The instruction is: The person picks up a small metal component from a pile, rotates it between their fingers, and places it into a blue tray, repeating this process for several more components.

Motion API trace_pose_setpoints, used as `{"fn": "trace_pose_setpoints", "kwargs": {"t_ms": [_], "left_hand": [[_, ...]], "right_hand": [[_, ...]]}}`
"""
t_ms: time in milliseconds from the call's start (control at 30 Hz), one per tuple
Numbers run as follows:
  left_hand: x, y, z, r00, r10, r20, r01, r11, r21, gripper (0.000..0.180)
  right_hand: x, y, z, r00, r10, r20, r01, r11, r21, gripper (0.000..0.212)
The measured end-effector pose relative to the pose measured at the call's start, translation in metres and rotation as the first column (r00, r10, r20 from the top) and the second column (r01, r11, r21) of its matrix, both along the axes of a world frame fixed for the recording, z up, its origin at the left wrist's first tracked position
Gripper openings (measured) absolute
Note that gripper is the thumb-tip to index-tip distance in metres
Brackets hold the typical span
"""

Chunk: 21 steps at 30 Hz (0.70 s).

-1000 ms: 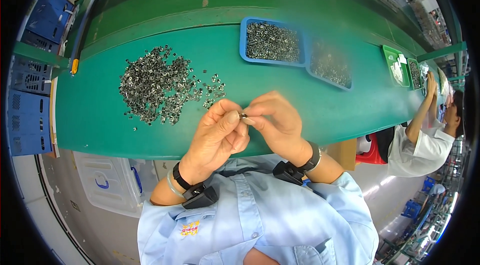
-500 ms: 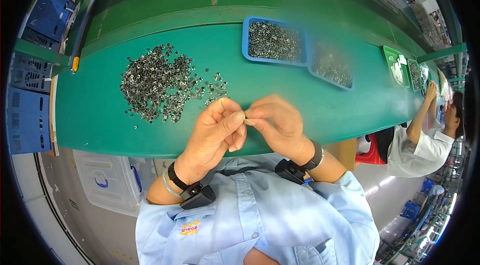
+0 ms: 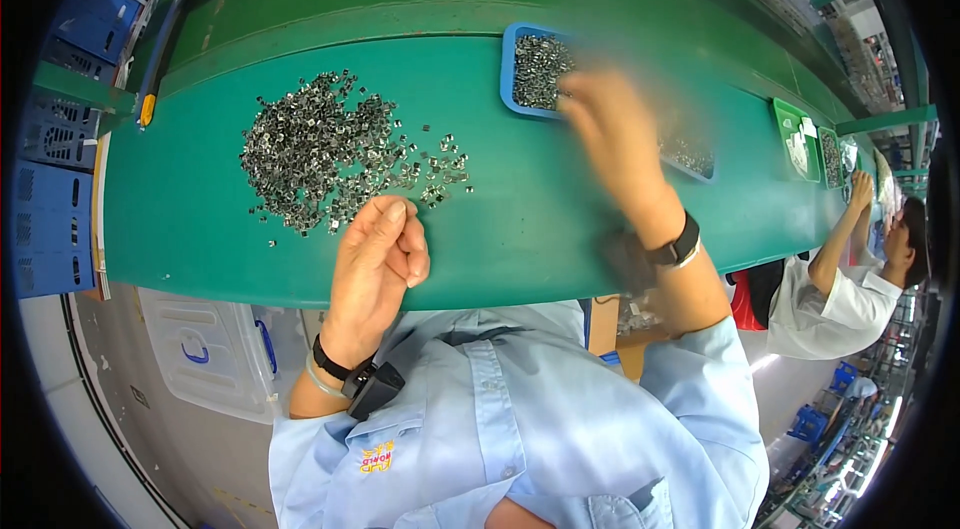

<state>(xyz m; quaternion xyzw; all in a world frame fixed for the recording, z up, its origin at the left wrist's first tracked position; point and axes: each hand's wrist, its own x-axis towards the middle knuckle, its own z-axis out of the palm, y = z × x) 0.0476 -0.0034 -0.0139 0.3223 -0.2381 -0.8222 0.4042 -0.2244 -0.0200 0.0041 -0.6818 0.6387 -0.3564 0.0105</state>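
Note:
A loose pile of small shiny metal parts [image 3: 310, 144] lies on the green work surface [image 3: 490, 259] to the left. At its near right edge is my left hand [image 3: 378, 254], its thumb pressed to the curled fingers; whatever is between the fingertips is hidden. My right hand [image 3: 620, 144] is blurred by motion beside the right part of a blue tray [image 3: 508, 79] filled with similar small parts. Its fingers point toward the tray, and I cannot see whether they hold anything. A second tray [image 3: 690, 164] of small parts shows partly behind my right hand.
Farther right stand a green tray [image 3: 790, 134] with white pieces and a smaller green tray [image 3: 830, 159]. A co-worker [image 3: 840, 299] sits at the right. Blue crates [image 3: 55, 229] line the left side, and a clear lidded box [image 3: 205, 354] is below the table edge.
My hands were together at the fingertips and have parted. The left moved left toward the pile; the right swung up and right to the blue tray.

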Motion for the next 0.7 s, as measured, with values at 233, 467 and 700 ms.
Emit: {"fn": "trace_pose_setpoints", "kwargs": {"t_ms": [233,467,700], "left_hand": [[0.001,-0.001,0.002,0.996,-0.071,0.044,0.073,0.997,-0.029,0.015],[-0.011,-0.003,0.011,0.976,-0.14,0.165,0.154,0.985,-0.076,0.016],[-0.024,-0.002,0.012,0.967,-0.236,0.099,0.244,0.966,-0.085,0.018]], "right_hand": [[0.056,0.014,-0.016,0.875,0.481,-0.054,-0.457,0.857,0.24,0.015],[0.058,0.017,-0.009,0.861,0.452,0.233,-0.494,0.851,0.177,0.013],[0.064,0.037,0.011,0.818,0.401,0.413,-0.472,0.878,0.082,0.016]]}}
